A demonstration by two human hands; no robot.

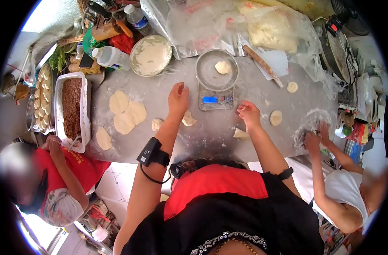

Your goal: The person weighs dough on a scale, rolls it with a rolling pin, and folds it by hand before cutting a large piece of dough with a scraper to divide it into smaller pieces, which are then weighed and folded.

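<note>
A digital kitchen scale with a lit blue display carries a round metal pan, and a lump of dough lies in the pan. My left hand hovers left of the scale, fingers loosely bent and apart, seemingly holding nothing. To the scale's right, the fingers of my right hand are pinched around what looks like a small bit of dough. Dough pieces lie beside my left forearm, and another dough piece sits by my right wrist.
Flattened dough rounds and a tray of brown filling are at left, near a person in red. A floured plate, rolling pin and bagged dough lie behind. At right, another person's hands work in flour.
</note>
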